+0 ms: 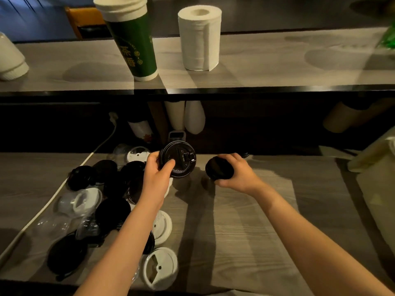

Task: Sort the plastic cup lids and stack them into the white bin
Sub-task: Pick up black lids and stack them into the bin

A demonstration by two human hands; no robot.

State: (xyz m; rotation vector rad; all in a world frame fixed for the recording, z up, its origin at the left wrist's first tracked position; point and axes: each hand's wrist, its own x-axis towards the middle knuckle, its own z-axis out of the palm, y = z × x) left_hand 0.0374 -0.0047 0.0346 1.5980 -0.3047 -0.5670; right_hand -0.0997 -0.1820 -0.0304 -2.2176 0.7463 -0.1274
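My left hand [157, 170] holds a large black lid [179, 159] upright above the counter, its top face toward me. My right hand [237, 170] grips a smaller black lid [218, 168], perhaps a short stack, a little to the right. A heap of black lids [112, 212], white lids [159, 268] and clear lids [53, 223] lies on the left of the wooden counter [256, 231]. The white bin [378, 178] stands at the right edge, partly cut off.
A raised shelf [277, 67] runs across the back, carrying stacked green paper cups [134, 45], a paper towel roll [199, 37] and white cups [10, 58]. A white cable [53, 195] crosses the counter's left side. Cup sleeves [183, 116] hang under the shelf.
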